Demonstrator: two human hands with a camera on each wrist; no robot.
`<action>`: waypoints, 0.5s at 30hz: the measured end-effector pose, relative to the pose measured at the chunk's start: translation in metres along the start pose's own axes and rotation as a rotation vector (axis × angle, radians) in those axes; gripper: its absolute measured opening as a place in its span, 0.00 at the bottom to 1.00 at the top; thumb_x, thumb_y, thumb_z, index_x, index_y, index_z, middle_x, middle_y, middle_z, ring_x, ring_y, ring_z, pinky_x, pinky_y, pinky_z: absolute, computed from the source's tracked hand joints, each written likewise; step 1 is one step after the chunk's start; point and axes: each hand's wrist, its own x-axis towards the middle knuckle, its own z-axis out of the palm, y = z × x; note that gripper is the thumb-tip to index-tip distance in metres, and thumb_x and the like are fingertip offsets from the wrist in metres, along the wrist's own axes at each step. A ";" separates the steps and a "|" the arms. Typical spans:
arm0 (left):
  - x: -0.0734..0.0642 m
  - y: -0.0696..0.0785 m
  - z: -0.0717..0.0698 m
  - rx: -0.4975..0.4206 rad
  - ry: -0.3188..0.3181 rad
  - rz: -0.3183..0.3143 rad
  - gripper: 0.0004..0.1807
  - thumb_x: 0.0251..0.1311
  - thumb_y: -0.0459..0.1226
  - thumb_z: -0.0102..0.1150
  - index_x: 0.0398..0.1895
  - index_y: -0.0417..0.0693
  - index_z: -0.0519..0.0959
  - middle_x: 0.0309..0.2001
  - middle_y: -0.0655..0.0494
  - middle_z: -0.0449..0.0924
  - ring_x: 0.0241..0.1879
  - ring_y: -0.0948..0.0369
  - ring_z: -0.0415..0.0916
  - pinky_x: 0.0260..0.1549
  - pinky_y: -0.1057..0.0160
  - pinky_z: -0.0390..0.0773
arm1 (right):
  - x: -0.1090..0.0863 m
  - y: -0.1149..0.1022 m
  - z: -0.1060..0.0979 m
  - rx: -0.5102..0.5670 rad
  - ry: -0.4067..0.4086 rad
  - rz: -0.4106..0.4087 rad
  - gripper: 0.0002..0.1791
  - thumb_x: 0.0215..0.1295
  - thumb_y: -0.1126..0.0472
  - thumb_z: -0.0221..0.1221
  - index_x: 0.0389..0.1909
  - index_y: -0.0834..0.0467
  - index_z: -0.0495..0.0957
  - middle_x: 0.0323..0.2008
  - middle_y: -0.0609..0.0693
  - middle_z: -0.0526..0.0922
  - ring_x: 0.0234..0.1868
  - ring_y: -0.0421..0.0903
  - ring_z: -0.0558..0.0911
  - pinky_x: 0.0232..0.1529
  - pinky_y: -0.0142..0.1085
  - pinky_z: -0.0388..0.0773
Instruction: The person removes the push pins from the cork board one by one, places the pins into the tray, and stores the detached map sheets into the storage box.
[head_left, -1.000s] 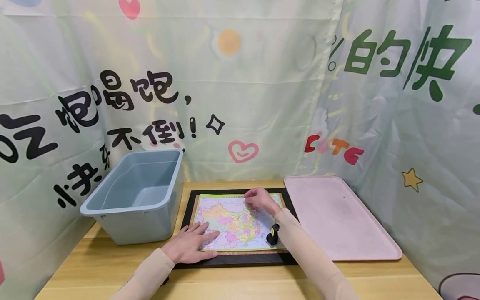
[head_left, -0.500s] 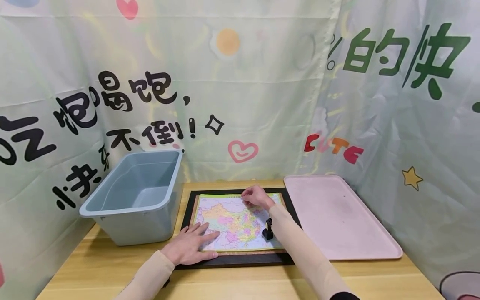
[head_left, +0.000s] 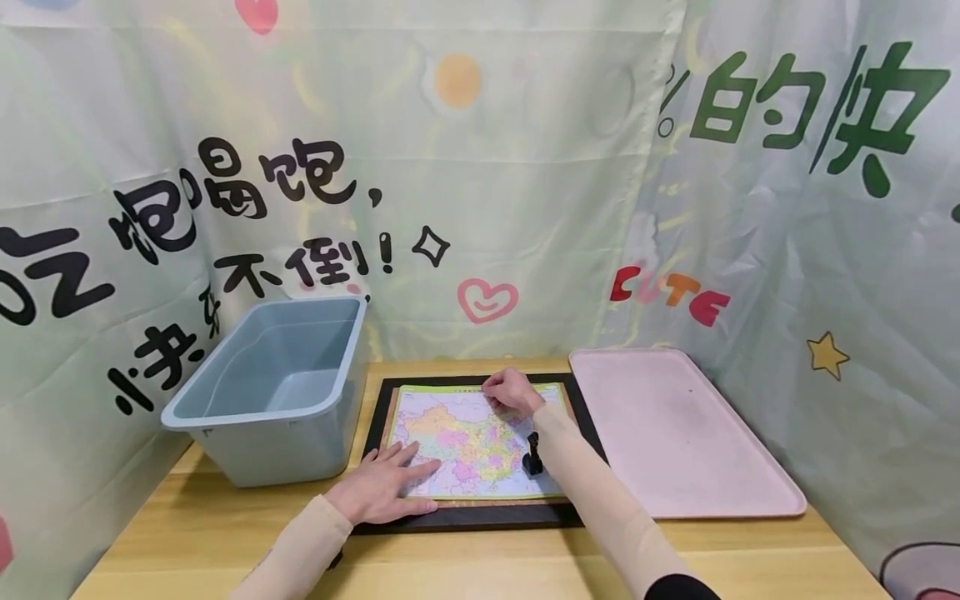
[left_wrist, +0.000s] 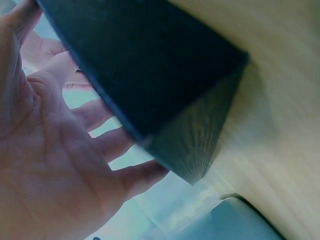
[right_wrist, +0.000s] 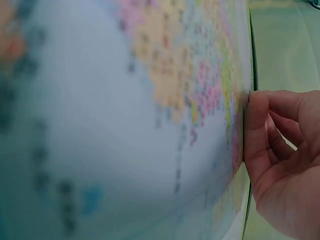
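A colourful map (head_left: pixel 465 442) with a yellow-green border lies on a brown backing inside a black frame (head_left: pixel 480 518), flat on the table. My left hand (head_left: pixel 382 485) rests spread on the map's lower left corner, its thumb reaching over the frame's near side. In the left wrist view the palm of the left hand (left_wrist: pixel 60 145) shows beside the dark frame's corner (left_wrist: pixel 150 65). At the map's top edge, right of centre, is my right hand (head_left: pixel 513 392), fingers curled. In the right wrist view, thumb and forefinger of that hand (right_wrist: pixel 287 160) meet at the map's surface; whatever is between them is hidden.
A deep blue-grey plastic bin (head_left: pixel 273 450) stands left of the frame. To the right, close beside the frame, lies a flat pink tray (head_left: pixel 678 442). Printed cloth (head_left: pixel 495 208) hangs behind the wooden table (head_left: pixel 450 571).
My right hand has shifted slightly left along the map's top edge, its forearm swinging left too, then stays nearly still. My left hand keeps its place on the map.
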 end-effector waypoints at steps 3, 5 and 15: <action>0.001 -0.001 -0.001 -0.001 -0.007 -0.012 0.38 0.60 0.70 0.46 0.71 0.68 0.67 0.74 0.43 0.60 0.73 0.39 0.55 0.64 0.30 0.56 | 0.001 -0.002 0.001 0.020 0.000 0.000 0.11 0.73 0.65 0.52 0.43 0.64 0.83 0.24 0.53 0.77 0.21 0.44 0.70 0.23 0.33 0.69; 0.001 -0.001 -0.001 -0.004 -0.011 -0.017 0.39 0.60 0.71 0.45 0.71 0.68 0.67 0.74 0.43 0.59 0.73 0.39 0.55 0.64 0.30 0.56 | 0.002 -0.003 0.002 0.029 0.000 0.004 0.11 0.73 0.65 0.52 0.43 0.65 0.82 0.23 0.53 0.76 0.21 0.44 0.69 0.22 0.33 0.68; 0.003 -0.003 0.001 -0.006 -0.011 0.008 0.39 0.60 0.71 0.44 0.71 0.68 0.67 0.74 0.42 0.60 0.72 0.38 0.55 0.63 0.30 0.56 | 0.007 -0.004 0.000 -0.059 -0.011 0.009 0.08 0.71 0.67 0.54 0.39 0.64 0.81 0.21 0.52 0.75 0.19 0.43 0.68 0.22 0.33 0.68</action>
